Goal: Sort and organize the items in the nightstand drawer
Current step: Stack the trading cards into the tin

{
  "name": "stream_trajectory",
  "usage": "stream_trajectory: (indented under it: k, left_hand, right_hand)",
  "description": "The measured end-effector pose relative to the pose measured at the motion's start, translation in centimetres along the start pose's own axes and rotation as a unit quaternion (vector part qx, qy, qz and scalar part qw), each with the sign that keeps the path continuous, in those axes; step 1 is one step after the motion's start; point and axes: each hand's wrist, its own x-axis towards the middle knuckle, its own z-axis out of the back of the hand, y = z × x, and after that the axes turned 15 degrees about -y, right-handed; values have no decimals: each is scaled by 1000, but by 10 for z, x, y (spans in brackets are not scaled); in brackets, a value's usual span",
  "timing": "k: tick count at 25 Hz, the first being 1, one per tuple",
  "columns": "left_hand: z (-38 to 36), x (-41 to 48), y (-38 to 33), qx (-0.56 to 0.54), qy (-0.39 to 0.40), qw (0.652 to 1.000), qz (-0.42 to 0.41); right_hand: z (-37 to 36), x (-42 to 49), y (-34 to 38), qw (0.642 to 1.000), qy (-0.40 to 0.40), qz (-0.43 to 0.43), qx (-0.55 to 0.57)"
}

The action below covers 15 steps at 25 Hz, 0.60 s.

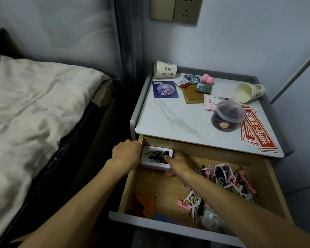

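Beside the bed, nightstand point(168, 111): smooth marble-patterned top with a raised grey rim, carrying paper cups, badges and a lidded plastic jar.
Drawer point(159, 187): pulled open, with a bare wooden floor and walls and a grey front.
Loose heap point(227, 178): small plastic picks and clips in pink, white and black, tangled along the right side. They are judged light and snag-prone, better scooped than pinched.
Flat coloured pieces point(145, 203): thin, stiff-looking triangles and strips in the front-left corner.
White box point(156, 156): a rounded rectangle with a dark picture on its lid, sitting in the back-left corner against the left wall. It is judged rigid and light with slick faces, so it is best taken by its two short ends.
Left hand point(127, 153): reaches over the drawer's left wall, fingers curled at the box's left end.
Right hand point(179, 161): clamps the box's right end, thumb on the lid and a fingertip showing below the front edge.
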Motion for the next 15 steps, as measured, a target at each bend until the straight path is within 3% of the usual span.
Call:
stream_trajectory:
  k: [8, 15]
  left_hand:
    - [0, 1, 1, -6, 8, 1000, -15]
    - [20, -2, 4, -23, 41, 999, 26]
  right_hand:
    - [-3, -1, -1, 1000, -6, 16, -23]
    - [23, -8, 14, 998, 52, -4, -33]
